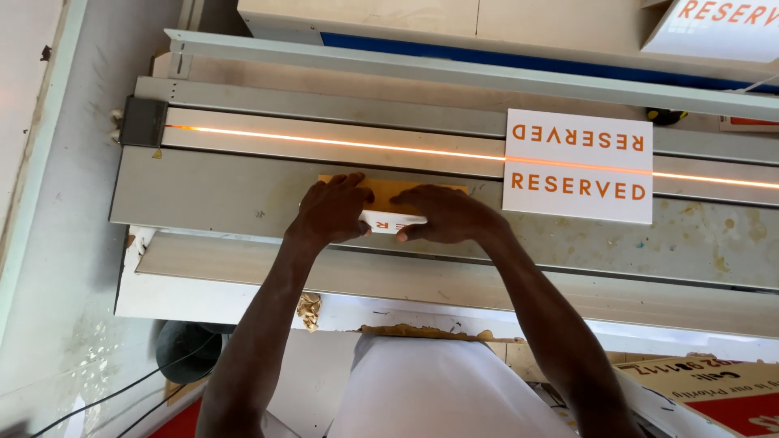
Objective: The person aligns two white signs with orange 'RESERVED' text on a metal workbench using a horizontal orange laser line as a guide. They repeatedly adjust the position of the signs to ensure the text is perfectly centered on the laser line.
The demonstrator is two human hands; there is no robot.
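Bench machine (243, 191) – long grey bed, glowing orange line along it. White lettered sign (578, 165) lies across that line, right of hands. Left hand (329, 212) and right hand (446, 215) pinch small white plate (392, 221) between them, over tan board (389, 188).

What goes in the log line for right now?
left hand + right hand | pressing small white plastic sign | on tan wooden block | glowing orange heater strip behind

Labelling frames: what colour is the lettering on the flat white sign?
Orange, on the flat white sign; head view.
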